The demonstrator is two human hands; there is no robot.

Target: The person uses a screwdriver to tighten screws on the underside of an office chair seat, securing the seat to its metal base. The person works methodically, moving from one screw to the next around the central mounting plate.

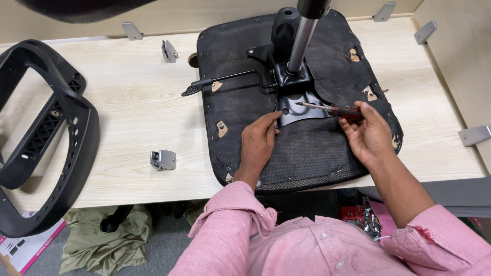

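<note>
An upside-down black chair seat [317, 148] lies on the light wooden table [133, 117]. A black metal mechanism plate [299, 107] with a silver gas cylinder [302, 41] and a side lever [215, 83] is mounted on it. My left hand [260, 143] rests on the seat with its fingertips at the plate's near corner. My right hand [365, 133] grips a screwdriver [327, 108] with a red and black handle, its tip lying on the plate.
A black plastic chair backrest frame [46, 133] lies at the left. A small grey metal bracket [163, 159] sits on the table, another [169, 51] further back. Grey brackets [474, 135] line the table's walls. Green cloth [102, 240] and a box [23, 250] lie on the floor.
</note>
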